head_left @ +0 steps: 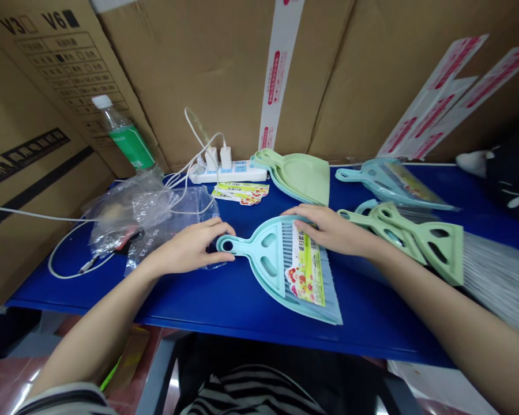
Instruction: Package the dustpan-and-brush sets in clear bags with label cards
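A light-blue dustpan (259,288) lies on the blue table with a matching hand brush (269,253) nested in it, bristles to the right. On the bristles rests a yellow-and-white card label (308,271) with a red cartoon figure. My right hand (322,227) grips the set's far edge, thumb on the label's upper end and fingers at the rim. At the handle's end my left hand (199,246) is open, thumb and forefinger apart on either side of the looped tip. Whether they touch it I cannot tell.
Green hand brushes (436,242) lie to the right, beneath my right forearm. Behind stand stacked dustpans (305,176), a bagged blue set (398,181), loose labels (241,191) and a power strip (237,172). Plastic bags (151,213), cables and a bottle (130,141) occupy the left.
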### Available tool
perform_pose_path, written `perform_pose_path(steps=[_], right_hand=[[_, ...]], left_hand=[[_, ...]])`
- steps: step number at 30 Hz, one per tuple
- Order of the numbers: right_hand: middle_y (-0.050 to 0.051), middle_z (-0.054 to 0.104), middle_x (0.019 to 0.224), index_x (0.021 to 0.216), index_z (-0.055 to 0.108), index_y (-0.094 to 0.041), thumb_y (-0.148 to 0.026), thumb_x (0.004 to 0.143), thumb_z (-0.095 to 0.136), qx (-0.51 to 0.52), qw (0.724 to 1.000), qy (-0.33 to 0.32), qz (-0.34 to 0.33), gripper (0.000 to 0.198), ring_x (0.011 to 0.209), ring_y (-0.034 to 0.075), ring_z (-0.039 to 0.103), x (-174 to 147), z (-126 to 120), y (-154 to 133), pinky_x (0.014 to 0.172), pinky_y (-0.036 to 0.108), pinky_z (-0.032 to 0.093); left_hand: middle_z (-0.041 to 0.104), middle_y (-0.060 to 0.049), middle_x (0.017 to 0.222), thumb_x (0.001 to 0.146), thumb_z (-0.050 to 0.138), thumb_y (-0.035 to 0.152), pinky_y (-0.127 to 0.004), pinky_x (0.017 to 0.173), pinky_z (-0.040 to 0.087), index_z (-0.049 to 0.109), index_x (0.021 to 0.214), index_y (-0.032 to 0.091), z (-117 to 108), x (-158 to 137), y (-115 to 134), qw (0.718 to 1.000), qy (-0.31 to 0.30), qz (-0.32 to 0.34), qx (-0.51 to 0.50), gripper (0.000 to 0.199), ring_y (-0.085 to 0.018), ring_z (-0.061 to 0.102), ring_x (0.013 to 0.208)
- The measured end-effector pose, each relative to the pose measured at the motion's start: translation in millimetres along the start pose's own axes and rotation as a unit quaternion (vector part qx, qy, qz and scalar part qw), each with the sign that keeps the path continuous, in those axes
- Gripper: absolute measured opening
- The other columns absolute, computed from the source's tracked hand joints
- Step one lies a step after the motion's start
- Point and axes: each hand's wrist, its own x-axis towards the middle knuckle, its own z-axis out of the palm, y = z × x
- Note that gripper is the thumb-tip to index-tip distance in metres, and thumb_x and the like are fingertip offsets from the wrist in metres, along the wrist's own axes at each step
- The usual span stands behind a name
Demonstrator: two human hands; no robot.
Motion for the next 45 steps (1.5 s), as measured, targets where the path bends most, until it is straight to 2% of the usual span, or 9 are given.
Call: perform_pose_path(steps=[7, 9, 12, 16, 24, 30, 38, 42, 45], right_hand=[[0.01, 0.07, 0.102, 0.105, 0.065, -0.02, -0.025, 0.093, 0.029, 0.015, 0.999, 0.005, 0.028, 0.038, 0.094, 0.022, 0.066, 1, 0, 0, 0.085, 0.039, 0.051], [0.011, 0.071, 0.102, 0.102, 0.064, -0.019, -0.024, 0.092, 0.029, 0.019, 0.999, 0.006, 0.045, 0.037, 0.094, 0.023, 0.066, 2, 1, 0, 0.084, 0.039, 0.051], [0.01, 0.071, 0.098, 0.096, 0.063, -0.02, -0.023, 0.09, 0.031, 0.031, 0.997, 0.008, 0.068, 0.034, 0.089, 0.022, 0.066, 3, 2, -1, 0.081, 0.037, 0.051], [0.006, 0.07, 0.086, 0.085, 0.059, -0.022, -0.022, 0.089, 0.03, 0.054, 0.995, 0.006, 0.082, 0.029, 0.077, 0.02, 0.065, 4, 1, -6, 0.071, 0.032, 0.05], [0.003, 0.066, 0.074, 0.081, 0.054, -0.023, -0.023, 0.089, 0.03, 0.048, 0.992, 0.021, 0.113, 0.025, 0.065, 0.018, 0.06, 2, -9, -14, 0.062, 0.029, 0.045], [0.002, 0.064, 0.071, 0.081, 0.056, -0.024, -0.023, 0.09, 0.03, 0.044, 0.991, 0.025, 0.123, 0.027, 0.063, 0.017, 0.059, 2, -11, -15, 0.058, 0.028, 0.043], [0.003, 0.064, 0.069, 0.08, 0.057, -0.023, -0.022, 0.088, 0.029, 0.036, 0.991, 0.023, 0.128, 0.029, 0.062, 0.018, 0.058, 2, -11, -15, 0.058, 0.028, 0.042], [0.003, 0.064, 0.069, 0.08, 0.058, -0.023, -0.023, 0.088, 0.029, 0.029, 0.99, 0.033, 0.131, 0.03, 0.061, 0.018, 0.058, 1, -12, -16, 0.058, 0.029, 0.043], [0.003, 0.064, 0.069, 0.081, 0.058, -0.023, -0.023, 0.089, 0.03, 0.033, 0.989, 0.028, 0.138, 0.029, 0.061, 0.018, 0.058, 1, -12, -17, 0.059, 0.03, 0.043]], left_hand=[[0.059, -0.005, 0.102, 0.095, 0.047, 0.039, -0.031, 0.081, 0.047, 0.057, 0.106, 0.019, -1, -1, 0, 0.998, 0.033, 0.025, 0.039, 0.025, -0.018, 0.059, 0.089], [0.06, -0.007, 0.104, 0.098, 0.037, 0.033, -0.033, 0.082, 0.048, 0.058, 0.104, 0.018, -2, 0, 0, 0.991, 0.077, -0.012, 0.108, 0.026, -0.02, 0.061, 0.091], [0.063, -0.01, 0.103, 0.098, 0.033, 0.025, -0.033, 0.074, 0.05, 0.058, 0.1, 0.017, -2, 3, 0, 0.953, 0.118, -0.131, 0.247, 0.027, -0.024, 0.064, 0.091], [0.067, -0.01, 0.099, 0.095, 0.041, 0.021, -0.033, 0.07, 0.05, 0.056, 0.102, 0.017, 0, 7, 1, 0.924, 0.047, -0.194, 0.325, 0.017, -0.027, 0.067, 0.089], [0.065, -0.008, 0.093, 0.095, 0.037, 0.019, -0.035, 0.069, 0.048, 0.049, 0.094, 0.019, 4, 6, 2, 0.957, -0.063, -0.128, 0.251, 0.012, -0.025, 0.066, 0.08], [0.061, -0.007, 0.095, 0.093, 0.032, 0.021, -0.034, 0.075, 0.047, 0.044, 0.089, 0.021, 7, 4, -7, 0.99, -0.072, -0.043, 0.118, 0.012, -0.021, 0.061, 0.082], [0.057, -0.003, 0.086, 0.086, 0.037, 0.02, -0.03, 0.07, 0.045, 0.04, 0.087, 0.022, 5, -2, -7, 0.995, -0.081, -0.007, 0.056, 0.003, -0.017, 0.055, 0.073], [0.06, -0.004, 0.081, 0.091, 0.037, 0.026, -0.031, 0.066, 0.044, 0.041, 0.084, 0.021, 0, 0, 2, 0.985, -0.014, -0.119, 0.125, 0.01, -0.02, 0.059, 0.071], [0.064, -0.009, 0.078, 0.096, 0.035, 0.035, -0.035, 0.067, 0.045, 0.049, 0.083, 0.019, -3, 3, 7, 0.941, 0.019, -0.244, 0.233, 0.024, -0.027, 0.065, 0.076]])
